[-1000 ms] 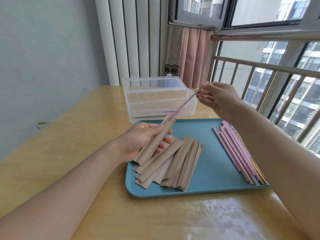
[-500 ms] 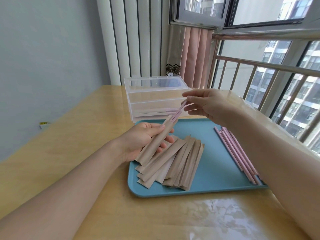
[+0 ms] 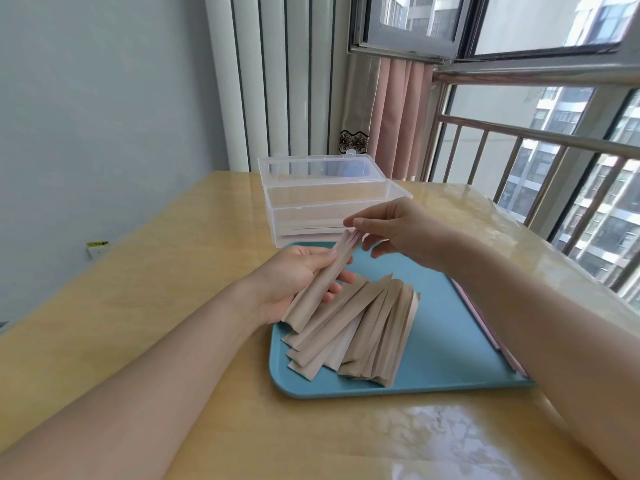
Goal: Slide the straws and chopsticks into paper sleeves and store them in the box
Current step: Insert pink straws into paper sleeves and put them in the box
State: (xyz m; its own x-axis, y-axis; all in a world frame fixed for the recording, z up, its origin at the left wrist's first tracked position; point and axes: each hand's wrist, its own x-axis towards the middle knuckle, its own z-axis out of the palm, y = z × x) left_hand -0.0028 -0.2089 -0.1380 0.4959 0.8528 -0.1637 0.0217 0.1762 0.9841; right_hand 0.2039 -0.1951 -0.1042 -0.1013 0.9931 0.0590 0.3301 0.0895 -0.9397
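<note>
Blue tray [image 3: 446, 358], brown paper sleeves [image 3: 363, 334] on tray, pink straw [image 3: 352, 239], clear box [image 3: 311, 202] behind tray, yellow wood-grain table [image 3: 138, 306], pink curtain [image 3: 398, 116].

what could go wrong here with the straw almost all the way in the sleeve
The right hand pinches only the short pink tip of the straw at the sleeve's mouth, so a hard last push could bend it or crumple the paper. The left hand grips the paper sleeve around its middle; squeezing may jam the straw. The right forearm lies over the loose straws on the tray and might sweep them off.
</note>
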